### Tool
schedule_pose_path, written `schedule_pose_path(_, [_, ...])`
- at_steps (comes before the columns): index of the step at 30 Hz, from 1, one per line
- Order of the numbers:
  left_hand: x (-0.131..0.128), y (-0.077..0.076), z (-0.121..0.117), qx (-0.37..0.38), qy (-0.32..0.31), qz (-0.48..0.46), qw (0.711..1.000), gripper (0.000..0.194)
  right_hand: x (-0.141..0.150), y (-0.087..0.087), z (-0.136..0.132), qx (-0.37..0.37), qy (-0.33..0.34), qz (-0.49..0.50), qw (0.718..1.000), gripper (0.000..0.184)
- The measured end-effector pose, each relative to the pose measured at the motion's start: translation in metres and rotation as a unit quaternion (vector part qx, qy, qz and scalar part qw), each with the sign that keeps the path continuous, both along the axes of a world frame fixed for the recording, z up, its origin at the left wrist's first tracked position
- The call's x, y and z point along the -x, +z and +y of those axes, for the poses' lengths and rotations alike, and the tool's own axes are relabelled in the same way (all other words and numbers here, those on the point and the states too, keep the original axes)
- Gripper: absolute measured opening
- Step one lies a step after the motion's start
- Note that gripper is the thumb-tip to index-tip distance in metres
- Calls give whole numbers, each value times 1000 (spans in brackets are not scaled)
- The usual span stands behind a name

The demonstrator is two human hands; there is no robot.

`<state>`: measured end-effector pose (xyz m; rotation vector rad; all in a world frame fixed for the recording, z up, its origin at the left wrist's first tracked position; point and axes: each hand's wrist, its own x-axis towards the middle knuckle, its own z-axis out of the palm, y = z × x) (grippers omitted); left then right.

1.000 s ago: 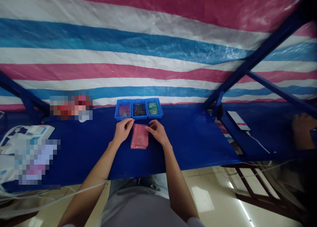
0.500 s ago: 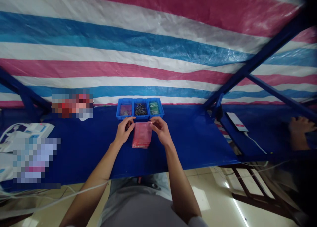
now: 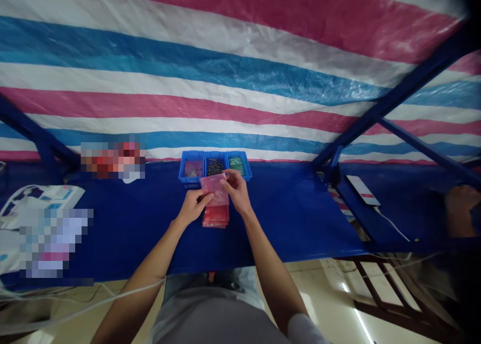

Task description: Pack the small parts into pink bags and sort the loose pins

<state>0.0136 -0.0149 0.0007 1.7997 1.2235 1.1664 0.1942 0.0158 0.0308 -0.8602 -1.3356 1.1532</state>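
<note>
A small pink plastic bag (image 3: 218,192) is held up between my two hands, over a stack of red-pink bags (image 3: 216,217) on the blue table. My left hand (image 3: 193,206) pinches the bag at its lower left side. My right hand (image 3: 236,190) grips its upper right corner with thumb and fingers. Just beyond stand three joined blue bins: the left bin (image 3: 187,178) holds something pinkish, the middle one dark screws (image 3: 215,166), and the right one green packets (image 3: 236,164).
A phone (image 3: 363,190) on a white cable lies at the right, near another person's hand (image 3: 463,204). White equipment (image 3: 62,196) and blurred-out items occupy the left. Blue metal bars (image 3: 353,123) slant up at the right, before a striped sheet (image 3: 225,98).
One pink bag has come up off the stack and is tilted between my hands. My left hand has moved down to the bag's side.
</note>
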Motion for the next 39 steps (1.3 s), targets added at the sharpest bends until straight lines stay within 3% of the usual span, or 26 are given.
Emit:
schedule_pose_path(3, [3,-2,2,-18,38,-6,999,39,-1,-12,-3,-29,19,-119,992,27])
schedule_pose_path(6, [4,-4,3,-30,51,-3,998,36,-2,-20,-8,-75,-6,-204,976,39])
schedule_pose_path(11, [2,-6,3,-51,21,34,998,31,-2,-25,-16,-92,-66,-225,968,40])
schedule_pose_path(16, [2,-5,5,-100,29,67,992,35,-2,-25,-20,-130,-35,-265,955,28])
schedule_pose_path(22, [5,-9,3,-90,23,58,994,30,1,-29,-21,-134,-29,-263,955,26])
schedule_pose_path(27, [6,-14,5,-89,42,58,993,35,1,-29,-21,-143,-22,-301,943,38])
schedule_pose_path(29, [6,-15,6,-97,37,64,993,37,0,-29,-20,-141,-21,-300,943,32])
schedule_pose_path(39, [4,-11,3,-93,25,72,993,31,2,-38,-17,-81,-3,-174,981,26])
